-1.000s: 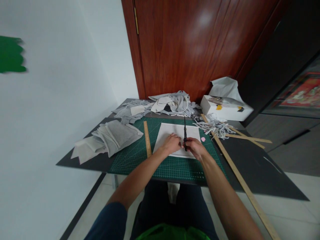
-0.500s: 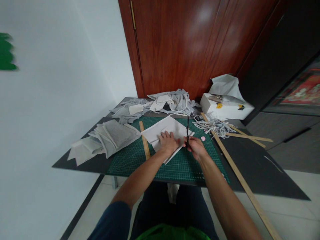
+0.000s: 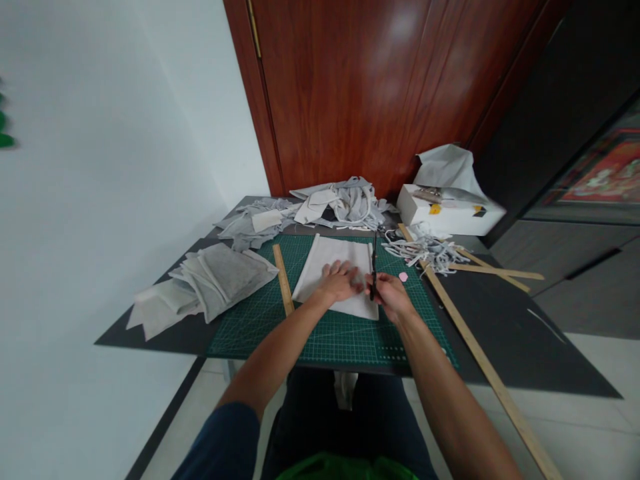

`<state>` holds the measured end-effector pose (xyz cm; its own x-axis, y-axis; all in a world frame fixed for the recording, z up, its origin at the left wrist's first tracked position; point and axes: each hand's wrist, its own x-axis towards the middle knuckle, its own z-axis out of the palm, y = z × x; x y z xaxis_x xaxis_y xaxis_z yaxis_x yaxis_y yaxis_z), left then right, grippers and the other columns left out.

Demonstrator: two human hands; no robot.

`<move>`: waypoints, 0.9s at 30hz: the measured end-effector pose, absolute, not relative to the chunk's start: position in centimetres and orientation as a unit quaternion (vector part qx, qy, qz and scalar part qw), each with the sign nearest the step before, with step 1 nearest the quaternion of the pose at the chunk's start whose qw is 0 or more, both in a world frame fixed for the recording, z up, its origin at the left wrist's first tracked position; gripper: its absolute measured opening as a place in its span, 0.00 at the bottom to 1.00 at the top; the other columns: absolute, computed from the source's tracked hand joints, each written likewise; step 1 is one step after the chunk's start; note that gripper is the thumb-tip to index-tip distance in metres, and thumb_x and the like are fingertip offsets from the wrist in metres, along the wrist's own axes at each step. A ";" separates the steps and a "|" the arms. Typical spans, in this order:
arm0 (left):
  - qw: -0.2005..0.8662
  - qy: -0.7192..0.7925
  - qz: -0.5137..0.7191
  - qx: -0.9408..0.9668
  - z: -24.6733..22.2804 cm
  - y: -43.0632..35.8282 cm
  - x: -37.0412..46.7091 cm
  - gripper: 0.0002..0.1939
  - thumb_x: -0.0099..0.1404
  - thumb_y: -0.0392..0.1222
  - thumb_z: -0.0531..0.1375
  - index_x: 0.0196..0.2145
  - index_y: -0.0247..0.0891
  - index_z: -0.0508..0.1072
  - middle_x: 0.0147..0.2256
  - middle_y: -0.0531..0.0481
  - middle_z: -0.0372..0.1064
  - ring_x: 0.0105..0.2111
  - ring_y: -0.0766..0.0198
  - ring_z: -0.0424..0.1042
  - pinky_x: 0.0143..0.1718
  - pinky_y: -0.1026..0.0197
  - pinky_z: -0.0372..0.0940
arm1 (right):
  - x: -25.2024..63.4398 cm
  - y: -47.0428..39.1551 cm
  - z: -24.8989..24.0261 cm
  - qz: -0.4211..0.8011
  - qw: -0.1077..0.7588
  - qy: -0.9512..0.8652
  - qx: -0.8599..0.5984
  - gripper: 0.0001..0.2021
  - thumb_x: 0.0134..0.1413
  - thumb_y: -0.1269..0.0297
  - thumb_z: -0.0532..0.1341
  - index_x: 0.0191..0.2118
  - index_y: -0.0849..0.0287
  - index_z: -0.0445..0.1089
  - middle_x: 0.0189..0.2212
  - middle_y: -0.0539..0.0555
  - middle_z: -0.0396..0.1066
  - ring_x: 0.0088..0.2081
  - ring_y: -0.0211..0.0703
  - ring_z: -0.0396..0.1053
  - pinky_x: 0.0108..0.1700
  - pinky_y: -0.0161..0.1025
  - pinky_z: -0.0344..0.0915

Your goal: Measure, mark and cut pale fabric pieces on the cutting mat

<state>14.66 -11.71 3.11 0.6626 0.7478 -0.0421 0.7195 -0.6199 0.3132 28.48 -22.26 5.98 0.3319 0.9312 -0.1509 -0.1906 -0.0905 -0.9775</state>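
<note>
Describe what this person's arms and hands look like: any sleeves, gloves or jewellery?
Both hands are bare: no gloves, rings or watch show on the left hand or right hand. The forearms are uncovered. A dark blue short sleeve covers the left upper arm; the right arm's sleeve is out of view.

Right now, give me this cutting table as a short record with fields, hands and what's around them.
Left hand: flat on the white fabric sheet
Right hand: holds black scissors at the sheet's right edge
Surface: green cutting mat
Ruler: short wooden ruler, left of the sheet
Left side: folded grey fabric stack
Right side: strip scraps, white box
</note>
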 end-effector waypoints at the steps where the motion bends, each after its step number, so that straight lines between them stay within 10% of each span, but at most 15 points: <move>1: 0.149 0.432 0.056 0.887 2.9 -11.8 15.3 0.34 0.72 0.61 0.54 0.70 0.47 0.62 0.75 0.39 0.47 0.75 0.33 0.40 0.70 0.23 0.37 | 28.5 -22.2 6.0 0.475 0.588 -0.329 -0.566 0.19 0.40 0.51 0.73 0.28 0.58 0.67 0.20 0.50 0.70 0.19 0.34 0.60 0.16 0.32 0.48; 8: 0.157 0.513 0.113 0.836 2.4 -10.7 20.8 0.36 0.73 0.56 0.53 0.73 0.38 0.57 0.75 0.31 0.43 0.74 0.28 0.41 0.68 0.21 0.41 | 28.9 -22.0 5.7 0.457 0.586 -0.331 -0.581 0.21 0.37 0.48 0.73 0.29 0.58 0.68 0.25 0.52 0.73 0.22 0.34 0.63 0.17 0.31 0.46; 15: 0.155 0.456 0.164 0.861 3.8 -7.5 20.6 0.31 0.72 0.39 0.52 0.71 0.30 0.59 0.74 0.32 0.49 0.73 0.46 0.52 0.72 0.44 0.53 | 30.0 -22.1 5.0 0.436 0.562 -0.328 -0.621 0.16 0.42 0.51 0.67 0.31 0.59 0.71 0.23 0.51 0.71 0.22 0.36 0.63 0.20 0.33 0.46; 27: 0.130 0.378 0.108 0.910 2.8 -9.1 8.6 0.22 0.68 0.48 0.64 0.58 0.44 0.76 0.67 0.43 0.65 0.71 0.47 0.57 0.73 0.41 0.48 | 28.8 -20.3 3.6 0.407 0.463 -0.350 -0.705 0.09 0.47 0.59 0.60 0.25 0.59 0.72 0.16 0.50 0.67 0.20 0.37 0.59 0.21 0.35 0.47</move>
